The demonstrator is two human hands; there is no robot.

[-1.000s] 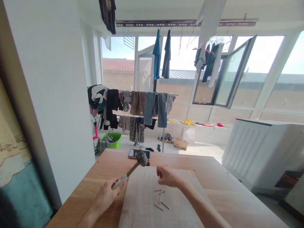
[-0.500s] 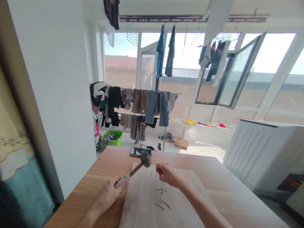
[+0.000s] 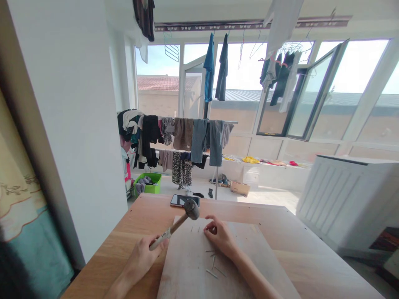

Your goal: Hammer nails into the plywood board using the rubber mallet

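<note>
While the left grip point(image 3: 144, 254) holds the mallet point(image 3: 178, 224), 2 nails point(image 3: 199, 229) stand beside the right grip point(image 3: 220, 237).

Green basket point(image 3: 154, 189) near draped laundry point(image 3: 182, 133).

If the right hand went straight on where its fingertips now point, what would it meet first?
The right hand would probably meet the nearer upright nail on the board, just left of its fingertips. The hammer also looks near that line, but depth is unclear.
</note>
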